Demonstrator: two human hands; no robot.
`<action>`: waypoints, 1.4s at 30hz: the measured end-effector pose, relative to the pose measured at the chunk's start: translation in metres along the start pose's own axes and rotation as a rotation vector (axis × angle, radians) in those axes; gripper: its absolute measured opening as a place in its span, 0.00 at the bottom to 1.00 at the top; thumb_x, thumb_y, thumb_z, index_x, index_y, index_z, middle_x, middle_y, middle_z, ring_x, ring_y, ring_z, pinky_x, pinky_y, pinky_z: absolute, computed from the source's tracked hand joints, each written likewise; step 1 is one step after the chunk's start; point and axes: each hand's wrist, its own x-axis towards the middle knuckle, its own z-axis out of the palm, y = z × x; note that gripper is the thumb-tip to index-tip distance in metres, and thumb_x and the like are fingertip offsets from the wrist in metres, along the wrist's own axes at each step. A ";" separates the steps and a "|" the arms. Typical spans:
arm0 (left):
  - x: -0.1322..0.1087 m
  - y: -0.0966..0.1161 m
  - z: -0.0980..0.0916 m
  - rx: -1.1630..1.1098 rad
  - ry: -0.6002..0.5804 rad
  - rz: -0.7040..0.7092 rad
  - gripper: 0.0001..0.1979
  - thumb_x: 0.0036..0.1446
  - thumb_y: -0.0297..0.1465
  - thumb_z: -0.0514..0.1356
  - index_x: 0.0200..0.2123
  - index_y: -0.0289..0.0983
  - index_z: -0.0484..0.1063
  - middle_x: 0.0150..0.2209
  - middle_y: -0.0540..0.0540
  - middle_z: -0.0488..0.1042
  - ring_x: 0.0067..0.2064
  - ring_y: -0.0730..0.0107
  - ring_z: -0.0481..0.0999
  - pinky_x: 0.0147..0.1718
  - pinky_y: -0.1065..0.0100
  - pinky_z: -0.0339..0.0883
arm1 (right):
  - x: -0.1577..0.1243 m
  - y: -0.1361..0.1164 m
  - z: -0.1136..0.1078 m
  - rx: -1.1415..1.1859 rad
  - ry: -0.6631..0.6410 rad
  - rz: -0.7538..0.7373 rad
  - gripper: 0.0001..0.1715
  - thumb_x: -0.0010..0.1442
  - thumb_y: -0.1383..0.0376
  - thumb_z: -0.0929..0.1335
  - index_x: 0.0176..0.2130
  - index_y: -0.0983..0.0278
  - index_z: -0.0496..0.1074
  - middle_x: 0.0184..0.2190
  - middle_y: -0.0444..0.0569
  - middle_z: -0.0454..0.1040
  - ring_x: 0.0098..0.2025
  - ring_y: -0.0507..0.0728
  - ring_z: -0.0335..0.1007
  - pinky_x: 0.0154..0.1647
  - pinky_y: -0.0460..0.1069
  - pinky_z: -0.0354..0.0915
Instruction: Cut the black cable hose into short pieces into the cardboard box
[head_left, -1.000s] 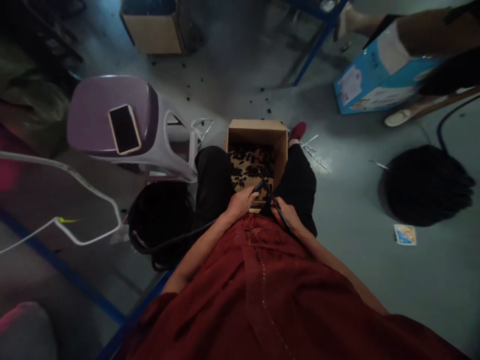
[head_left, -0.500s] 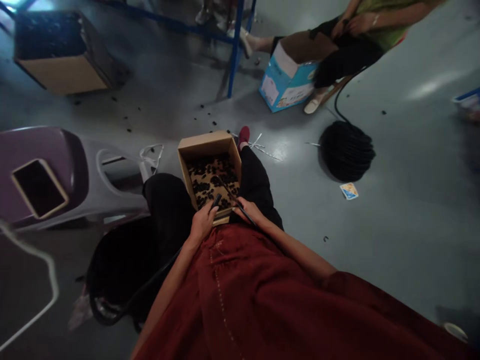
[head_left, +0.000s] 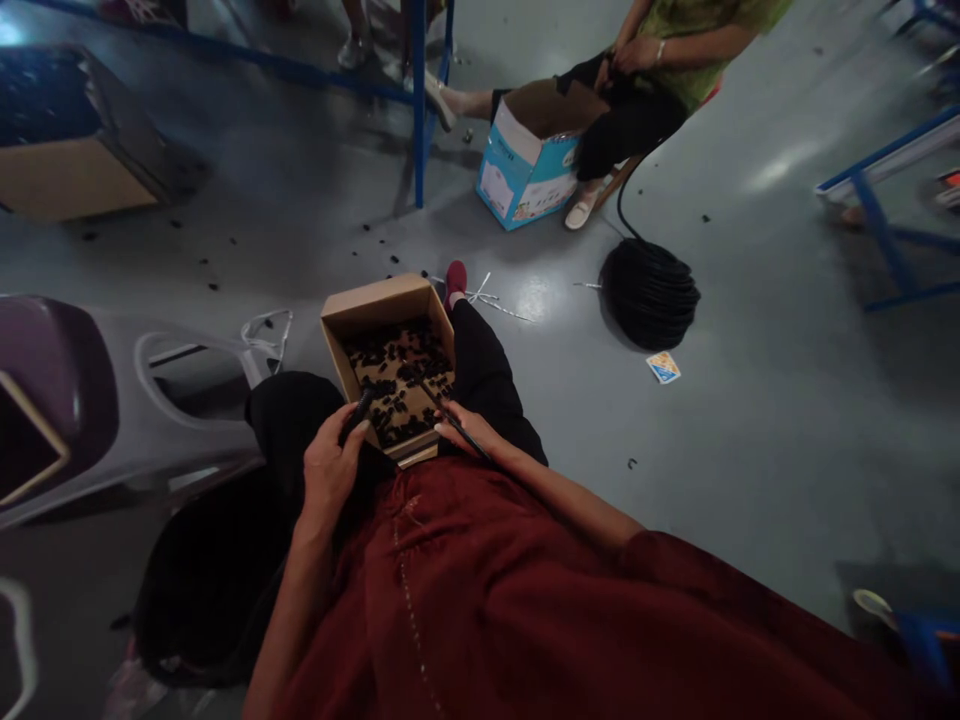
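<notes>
My left hand [head_left: 331, 462] is closed around the end of a black rubber-like strip [head_left: 358, 414], by the near left corner of a cardboard box. In my right hand [head_left: 471, 432] is a long, thin dark tool [head_left: 435, 397], pointing into the box; its exact kind is hard to make out. The open cardboard box [head_left: 375, 292] stands between my legs, with many small black cut pieces [head_left: 397, 385] scattered over its bottom. Beside my left leg lies a large black coil or bundle [head_left: 214, 585], too dark to make out well.
A coil of black cord [head_left: 651, 295] lies on the floor at right, near a small card [head_left: 664, 367]. Ahead, a seated person [head_left: 675, 50] has a blue-and-white carton [head_left: 525, 175]. A plastic chair [head_left: 172, 370] is at left. A blue metal frame [head_left: 418, 130] rises ahead.
My left hand has moved left, away from my right hand, carrying the black strip with it. My right hand keeps the tool over the box. The view has shifted to the right.
</notes>
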 end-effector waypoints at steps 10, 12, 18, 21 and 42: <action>0.003 0.004 0.000 0.389 -0.119 0.177 0.20 0.61 0.38 0.50 0.54 0.40 0.66 0.36 0.44 0.75 0.37 0.65 0.75 0.37 0.69 0.66 | -0.002 -0.008 -0.002 -0.089 -0.047 -0.021 0.26 0.59 0.54 0.63 0.54 0.60 0.64 0.47 0.47 0.73 0.42 0.55 0.72 0.45 0.48 0.64; 0.000 0.001 0.009 0.341 -0.110 0.181 0.20 0.62 0.37 0.49 0.55 0.40 0.65 0.42 0.43 0.75 0.41 0.64 0.75 0.39 0.69 0.67 | -0.001 -0.006 -0.001 -0.089 -0.037 -0.028 0.26 0.59 0.53 0.63 0.55 0.59 0.64 0.46 0.46 0.73 0.44 0.55 0.71 0.46 0.48 0.64; -0.008 -0.011 0.027 0.177 -0.109 0.138 0.18 0.61 0.36 0.51 0.54 0.39 0.65 0.50 0.45 0.72 0.50 0.66 0.72 0.48 0.67 0.65 | 0.000 0.004 0.009 -0.113 -0.009 -0.004 0.28 0.57 0.53 0.64 0.55 0.58 0.64 0.49 0.47 0.71 0.50 0.58 0.68 0.52 0.52 0.62; -0.009 -0.017 0.033 0.200 -0.086 0.147 0.18 0.61 0.36 0.51 0.52 0.38 0.66 0.49 0.43 0.73 0.49 0.67 0.73 0.48 0.68 0.65 | 0.002 0.010 0.014 -0.089 -0.018 -0.006 0.29 0.58 0.53 0.63 0.57 0.59 0.62 0.48 0.48 0.72 0.42 0.57 0.72 0.46 0.51 0.65; -0.017 -0.022 0.038 0.324 -0.063 0.178 0.18 0.64 0.37 0.46 0.51 0.36 0.65 0.41 0.42 0.73 0.40 0.69 0.73 0.40 0.71 0.64 | -0.001 0.010 0.022 -0.143 -0.129 -0.061 0.31 0.57 0.55 0.64 0.57 0.64 0.59 0.46 0.53 0.73 0.46 0.59 0.70 0.47 0.53 0.63</action>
